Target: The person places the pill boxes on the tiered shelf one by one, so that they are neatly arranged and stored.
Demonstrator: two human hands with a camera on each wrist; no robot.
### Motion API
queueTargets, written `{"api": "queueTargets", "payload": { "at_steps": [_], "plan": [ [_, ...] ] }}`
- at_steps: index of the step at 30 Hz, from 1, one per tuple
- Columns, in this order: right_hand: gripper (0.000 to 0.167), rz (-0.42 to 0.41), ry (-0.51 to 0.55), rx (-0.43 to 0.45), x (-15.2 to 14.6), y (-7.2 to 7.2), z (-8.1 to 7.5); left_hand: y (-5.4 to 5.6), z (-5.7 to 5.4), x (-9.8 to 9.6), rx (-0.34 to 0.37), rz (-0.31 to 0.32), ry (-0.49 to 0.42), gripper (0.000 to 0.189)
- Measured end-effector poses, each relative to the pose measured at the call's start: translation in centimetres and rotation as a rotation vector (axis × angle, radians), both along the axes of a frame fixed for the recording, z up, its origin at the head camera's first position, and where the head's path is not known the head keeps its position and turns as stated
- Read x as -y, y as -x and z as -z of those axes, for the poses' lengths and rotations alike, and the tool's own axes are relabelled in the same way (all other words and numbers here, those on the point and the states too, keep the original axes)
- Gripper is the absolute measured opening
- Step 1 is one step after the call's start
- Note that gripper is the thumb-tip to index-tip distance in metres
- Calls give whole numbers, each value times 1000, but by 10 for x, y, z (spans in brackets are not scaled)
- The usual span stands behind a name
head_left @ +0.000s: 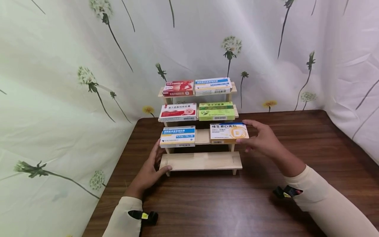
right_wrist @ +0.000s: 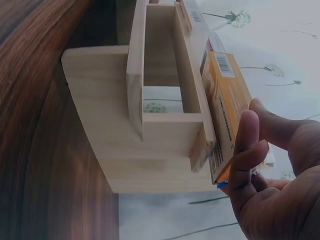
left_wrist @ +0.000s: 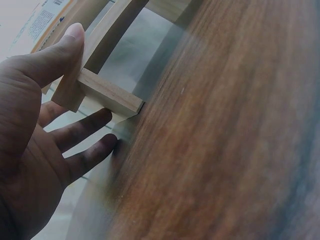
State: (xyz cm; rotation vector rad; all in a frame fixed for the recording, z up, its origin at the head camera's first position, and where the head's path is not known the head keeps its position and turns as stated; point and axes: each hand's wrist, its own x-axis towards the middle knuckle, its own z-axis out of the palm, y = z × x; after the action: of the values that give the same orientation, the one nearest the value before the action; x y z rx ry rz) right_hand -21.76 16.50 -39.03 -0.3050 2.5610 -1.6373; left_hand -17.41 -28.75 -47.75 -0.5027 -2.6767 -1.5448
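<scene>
A stepped wooden display stand (head_left: 201, 161) carries medicine boxes on its upper tiers. At the right end of the third tier down, my right hand (head_left: 262, 138) pinches the vitamin D drops box (head_left: 229, 132), white with an orange side, by its right end. In the right wrist view, the box's orange side (right_wrist: 230, 95) stands along the tier's edge, fingers and thumb at its end. My left hand (head_left: 151, 172) grips the stand's left end, thumb on the lowest step. From the left wrist, the thumb lies on the wooden board (left_wrist: 70, 92), the other fingers spread beneath it.
A blue-and-white box (head_left: 177, 136) shares the third tier. Above are a red-and-white box (head_left: 178, 112), a green box (head_left: 216, 111), a red box (head_left: 178, 88) and another blue-and-white box (head_left: 212, 86). A floral cloth (head_left: 189, 42) hangs behind the brown table (head_left: 195, 204).
</scene>
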Motion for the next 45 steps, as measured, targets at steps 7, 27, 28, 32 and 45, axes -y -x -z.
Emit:
{"api": "queueTargets", "payload": {
  "at_steps": [7,27,28,32,45],
  "plan": [
    [92,-10,27,13,11,-1,0,0,0,1,6,-5,8,117],
    [90,-8,26,-32,28,1,8,0,1,-1,-13,-12,34,115],
    [90,-6,22,-36,28,1,8,0,1,-1,-13,-12,35,115],
    [90,0,16,-44,29,1,8,1,1,0,-11,-8,32,115],
    [91,12,-25,-64,29,2,8,2,3,0,-26,-9,40,116]
  ]
}}
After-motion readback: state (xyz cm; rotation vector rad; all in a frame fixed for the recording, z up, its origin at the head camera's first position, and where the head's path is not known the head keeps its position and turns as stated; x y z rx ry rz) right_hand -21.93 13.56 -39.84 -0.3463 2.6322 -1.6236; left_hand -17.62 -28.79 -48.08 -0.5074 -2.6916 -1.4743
